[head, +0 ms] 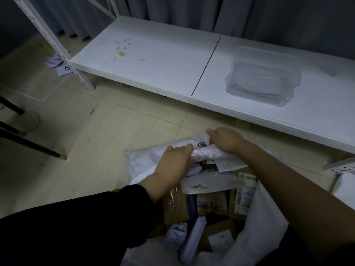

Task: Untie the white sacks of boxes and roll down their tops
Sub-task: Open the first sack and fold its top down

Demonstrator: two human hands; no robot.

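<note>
A white sack (142, 164) stands open on the floor just below me. Inside it lie several cardboard boxes (213, 203) and white mailer bags with labels. My left hand (172, 166) grips the sack's far rim from the left, fingers curled over the bunched fabric. My right hand (224, 140) grips the same rolled rim a little farther right. The rim between both hands is twisted into a thick roll (206, 152). The near side of the sack (263, 223) hangs by my right forearm.
A low white shelf (153, 60) runs across behind the sack, with a clear plastic tub (263, 75) on it and green scraps at its left. Its white upright post (50, 41) stands left. Dark chair legs (28, 143) cross the tiled floor. Paper slips lie by the post.
</note>
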